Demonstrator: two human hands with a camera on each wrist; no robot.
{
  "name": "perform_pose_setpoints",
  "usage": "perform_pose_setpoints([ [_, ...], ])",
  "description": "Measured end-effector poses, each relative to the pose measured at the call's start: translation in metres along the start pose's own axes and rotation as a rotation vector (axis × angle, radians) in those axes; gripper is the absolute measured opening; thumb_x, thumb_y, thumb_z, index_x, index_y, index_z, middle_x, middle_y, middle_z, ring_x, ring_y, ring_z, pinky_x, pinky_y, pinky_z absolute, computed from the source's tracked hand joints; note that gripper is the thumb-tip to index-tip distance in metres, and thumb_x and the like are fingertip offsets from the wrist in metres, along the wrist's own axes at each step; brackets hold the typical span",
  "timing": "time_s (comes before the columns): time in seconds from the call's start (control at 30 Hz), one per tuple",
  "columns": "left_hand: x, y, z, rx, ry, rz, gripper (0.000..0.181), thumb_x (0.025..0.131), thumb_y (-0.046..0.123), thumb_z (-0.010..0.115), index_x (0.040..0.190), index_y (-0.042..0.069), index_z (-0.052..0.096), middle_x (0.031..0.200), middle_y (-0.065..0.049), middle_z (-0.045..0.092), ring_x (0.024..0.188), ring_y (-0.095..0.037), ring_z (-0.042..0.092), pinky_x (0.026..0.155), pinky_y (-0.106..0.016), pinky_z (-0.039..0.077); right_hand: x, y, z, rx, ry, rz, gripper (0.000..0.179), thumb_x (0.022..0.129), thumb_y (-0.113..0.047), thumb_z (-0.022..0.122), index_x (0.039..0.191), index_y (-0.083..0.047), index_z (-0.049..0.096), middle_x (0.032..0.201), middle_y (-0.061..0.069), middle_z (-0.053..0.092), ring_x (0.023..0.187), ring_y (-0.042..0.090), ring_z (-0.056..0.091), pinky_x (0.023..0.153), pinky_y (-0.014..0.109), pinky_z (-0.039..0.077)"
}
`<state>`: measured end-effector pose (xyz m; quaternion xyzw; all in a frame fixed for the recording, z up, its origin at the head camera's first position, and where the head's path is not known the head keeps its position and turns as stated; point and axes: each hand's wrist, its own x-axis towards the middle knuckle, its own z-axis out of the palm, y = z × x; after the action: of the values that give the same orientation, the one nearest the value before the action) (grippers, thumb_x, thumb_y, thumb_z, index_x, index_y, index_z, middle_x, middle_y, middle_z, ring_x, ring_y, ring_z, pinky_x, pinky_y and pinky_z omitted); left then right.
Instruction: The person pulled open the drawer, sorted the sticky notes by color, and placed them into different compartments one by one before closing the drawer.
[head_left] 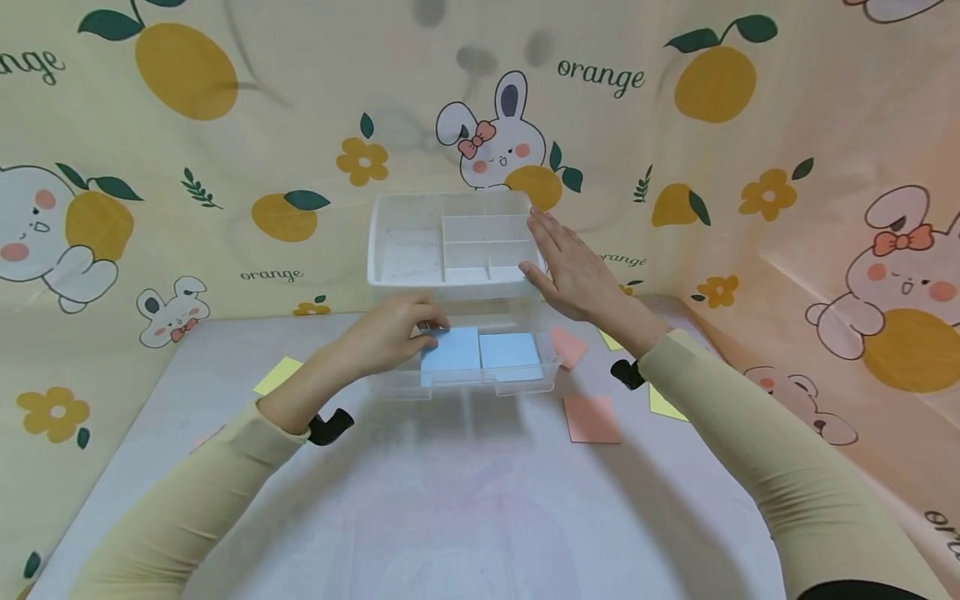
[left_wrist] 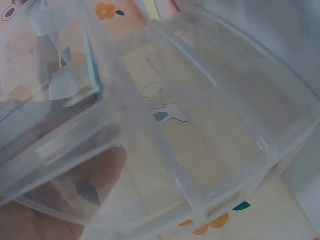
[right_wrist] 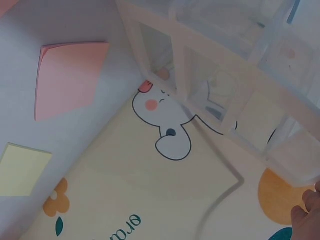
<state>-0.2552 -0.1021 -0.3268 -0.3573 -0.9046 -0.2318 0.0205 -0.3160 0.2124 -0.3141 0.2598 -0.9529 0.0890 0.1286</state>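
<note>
A white see-through plastic storage box point(head_left: 408, 283) stands at the far side of the table, its top divided into compartments. Below the top, a see-through drawer point(head_left: 457, 390) is pulled out towards me. Two blue sticky note pads lie side by side there, the left pad point(head_left: 453, 354) and the right pad point(head_left: 512, 358). My left hand point(head_left: 390, 333) pinches the left pad by its left edge, thumb in front. In the left wrist view that hand point(left_wrist: 95, 185) shows partly through the plastic. My right hand point(head_left: 573, 262) rests with straight fingers against the box's right side.
Pink sticky notes point(head_left: 592, 419) lie right of the drawer, with another pink note point(head_left: 567, 347) behind. Yellow notes lie farther right point(head_left: 666, 404) and at the left point(head_left: 277, 375). A patterned curtain point(head_left: 315, 150) hangs close behind the box.
</note>
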Motion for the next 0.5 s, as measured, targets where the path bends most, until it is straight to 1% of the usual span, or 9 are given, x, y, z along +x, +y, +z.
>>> perform_pose_setpoints([
  [0.27, 0.0015, -0.0028, 0.0024, 0.037, -0.010, 0.022, 0.026, 0.089, 0.005, 0.083, 0.114, 0.004, 0.077, 0.108, -0.007, 0.075, 0.100, -0.021, 0.070, 0.089, -0.036, 0.060, 0.0000, -0.0004, -0.0002, -0.003, 0.002, -0.001, 0.080, 0.109, -0.053, 0.037, 0.168, -0.009, 0.007, 0.176, 0.006, 0.003, 0.161, 0.028, 0.005, 0.130, 0.046, 0.008],
  [0.5, 0.0022, -0.0019, 0.0018, 0.049, -0.043, 0.007, 0.027, 0.088, 0.007, 0.084, 0.114, 0.003, 0.077, 0.106, -0.007, 0.075, 0.101, -0.022, 0.070, 0.090, -0.038, 0.060, 0.0007, 0.0008, 0.0012, -0.001, 0.016, -0.014, 0.080, 0.109, -0.053, 0.037, 0.168, -0.007, 0.008, 0.176, 0.006, 0.004, 0.161, 0.028, 0.005, 0.130, 0.046, 0.009],
])
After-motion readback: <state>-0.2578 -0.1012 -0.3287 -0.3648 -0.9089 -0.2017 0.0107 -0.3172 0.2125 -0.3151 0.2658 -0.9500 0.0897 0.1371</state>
